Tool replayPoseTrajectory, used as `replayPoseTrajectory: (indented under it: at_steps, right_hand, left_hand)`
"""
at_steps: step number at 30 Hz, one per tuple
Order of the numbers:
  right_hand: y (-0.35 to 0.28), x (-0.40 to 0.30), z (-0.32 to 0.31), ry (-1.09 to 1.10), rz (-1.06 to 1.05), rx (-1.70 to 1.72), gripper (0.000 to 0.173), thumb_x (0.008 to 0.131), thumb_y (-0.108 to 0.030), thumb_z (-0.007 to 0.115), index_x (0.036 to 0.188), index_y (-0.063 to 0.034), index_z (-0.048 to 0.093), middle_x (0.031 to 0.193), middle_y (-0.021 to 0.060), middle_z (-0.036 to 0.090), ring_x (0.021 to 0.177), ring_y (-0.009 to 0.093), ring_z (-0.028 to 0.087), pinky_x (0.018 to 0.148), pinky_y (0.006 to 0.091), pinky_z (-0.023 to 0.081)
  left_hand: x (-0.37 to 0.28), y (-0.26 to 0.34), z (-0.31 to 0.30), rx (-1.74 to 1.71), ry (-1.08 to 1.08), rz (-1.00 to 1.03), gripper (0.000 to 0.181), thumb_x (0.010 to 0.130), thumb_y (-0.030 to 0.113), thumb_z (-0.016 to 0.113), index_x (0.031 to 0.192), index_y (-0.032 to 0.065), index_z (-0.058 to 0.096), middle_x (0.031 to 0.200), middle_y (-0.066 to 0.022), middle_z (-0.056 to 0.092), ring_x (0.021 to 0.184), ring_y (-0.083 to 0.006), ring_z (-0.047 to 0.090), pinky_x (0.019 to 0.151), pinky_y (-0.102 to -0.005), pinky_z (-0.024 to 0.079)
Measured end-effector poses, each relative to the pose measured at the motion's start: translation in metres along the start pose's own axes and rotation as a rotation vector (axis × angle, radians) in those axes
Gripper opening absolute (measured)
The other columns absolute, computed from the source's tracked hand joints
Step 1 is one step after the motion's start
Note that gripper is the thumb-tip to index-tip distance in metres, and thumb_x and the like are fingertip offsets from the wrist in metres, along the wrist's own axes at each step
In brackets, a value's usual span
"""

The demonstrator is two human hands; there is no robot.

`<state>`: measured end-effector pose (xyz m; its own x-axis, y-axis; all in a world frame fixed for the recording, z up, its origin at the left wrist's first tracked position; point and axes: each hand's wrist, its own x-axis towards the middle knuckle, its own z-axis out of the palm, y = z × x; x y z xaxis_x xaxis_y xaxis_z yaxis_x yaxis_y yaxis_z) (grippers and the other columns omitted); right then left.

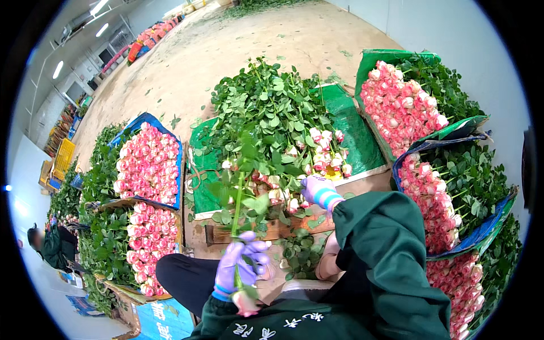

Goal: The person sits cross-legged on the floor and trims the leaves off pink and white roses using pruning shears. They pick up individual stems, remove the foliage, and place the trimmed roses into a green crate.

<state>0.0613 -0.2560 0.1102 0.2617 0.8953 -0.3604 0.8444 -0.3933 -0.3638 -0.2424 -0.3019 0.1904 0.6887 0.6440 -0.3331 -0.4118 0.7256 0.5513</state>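
My left hand [241, 263], in a purple glove with a striped cuff, grips a single rose stem [238, 204]. Its pink-and-white bloom [245, 303] hangs below the hand, and its leafy end points away from me, slightly blurred. My right hand [319, 190], gloved alike, reaches to the near edge of a heap of leafy cut roses [272, 106], among the blooms; whether its fingers hold one is hidden. The heap lies on a green sheet [361, 136], with several blooms [327, 148] at its right side. A wooden plank [272, 229] runs along the near side.
Bundled pink-and-white roses in blue and green wraps stand at left [148, 165] and right [401, 106]. A blue printed wrap [163, 321] lies near my left knee. Loose leaves [301, 250] litter the floor by my feet. Another person [53, 246] sits at far left, near a yellow crate [63, 159].
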Motion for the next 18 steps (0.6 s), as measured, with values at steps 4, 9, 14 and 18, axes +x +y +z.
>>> replayPoseTrajectory:
  at_steps: [4,9,14,18]
  right_hand:
    - [-0.035,-0.027,-0.065,-0.099,-0.222,0.687,0.024,0.086,-0.025,0.056,0.099,-0.006,0.062,0.075,0.0077,0.065,0.064,0.018,0.061,0.062,0.0319,0.049]
    - [-0.015,-0.035,-0.079,0.028,-0.177,0.382,0.029,0.086,-0.026,0.054,0.104,-0.0038,0.061,0.079,0.0096,0.067,0.067,0.021,0.065,0.067,0.0337,0.051]
    - [0.019,-0.011,-0.05,0.138,0.1,-0.031,0.026,0.083,-0.023,0.051,0.099,-0.0091,0.066,0.098,0.0156,0.066,0.09,0.031,0.064,0.077,0.042,0.049]
    - [0.071,0.015,-0.016,0.241,0.233,-0.134,0.022,0.08,-0.02,0.052,0.093,-0.0104,0.068,0.094,0.0134,0.067,0.088,0.031,0.064,0.073,0.0429,0.05]
  left_hand:
    - [-0.023,0.031,-0.001,-0.079,-0.128,0.148,0.043,0.099,0.029,0.031,0.135,0.0054,0.036,0.111,-0.0233,0.057,0.075,-0.0314,0.064,0.052,-0.0317,0.054]
    - [-0.054,0.045,0.014,0.494,0.118,0.086,0.043,0.099,0.032,0.034,0.134,0.0062,0.037,0.091,-0.018,0.064,0.041,-0.0192,0.054,0.031,-0.0238,0.034]
    - [-0.097,0.075,0.027,0.405,0.127,-0.105,0.041,0.095,0.023,0.042,0.126,-0.0043,0.043,0.085,-0.0234,0.064,0.043,-0.02,0.057,0.034,-0.0225,0.039]
    - [-0.164,0.113,-0.001,0.516,-0.081,-0.045,0.034,0.093,0.02,0.044,0.114,-0.0054,0.05,0.069,-0.0205,0.061,0.042,-0.0183,0.053,0.034,-0.0237,0.036]
